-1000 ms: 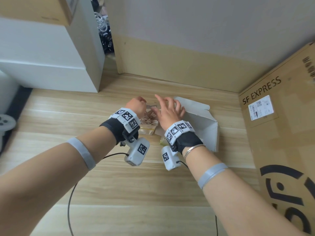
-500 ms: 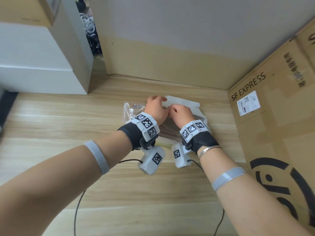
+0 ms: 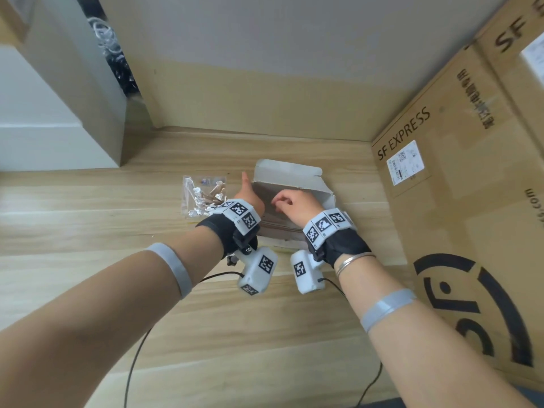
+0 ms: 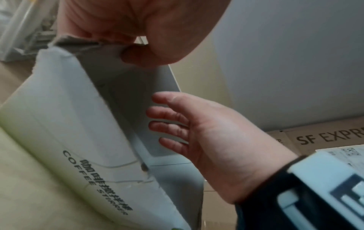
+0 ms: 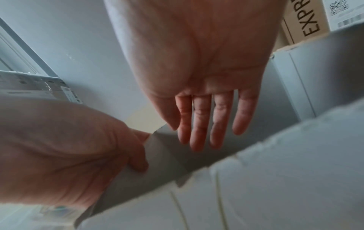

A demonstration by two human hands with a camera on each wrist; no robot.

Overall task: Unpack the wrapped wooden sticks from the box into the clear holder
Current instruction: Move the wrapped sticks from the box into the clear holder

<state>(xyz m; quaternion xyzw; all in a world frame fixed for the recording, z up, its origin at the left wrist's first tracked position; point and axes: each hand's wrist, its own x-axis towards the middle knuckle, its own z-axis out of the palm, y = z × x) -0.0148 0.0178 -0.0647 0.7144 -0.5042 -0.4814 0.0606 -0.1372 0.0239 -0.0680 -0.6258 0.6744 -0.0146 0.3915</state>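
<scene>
A white box (image 3: 290,178) printed COFFEE STIRRER (image 4: 78,137) lies on the wooden floor with its lid flap standing up at the back. My left hand (image 3: 249,193) pinches the box's left edge between thumb and curled fingers (image 4: 141,51). My right hand (image 3: 284,201) reaches into the opening, its fingers (image 5: 204,124) straight and holding nothing. The box's inside is in shadow and no sticks show in it. Left of the box, partly behind my left wrist, stands the clear holder (image 3: 203,197) with several wrapped wooden sticks in it.
A tall SF EXPRESS carton (image 3: 459,201) stands close on the right. A wall (image 3: 265,98) runs behind the box, and a white cabinet (image 3: 59,119) stands at the left. Wrist-camera cables (image 3: 132,363) trail over the floor near me.
My hands left the holder of sticks and went right to the box. The left hand took hold of the box's left edge and the right hand's fingers went into the opening.
</scene>
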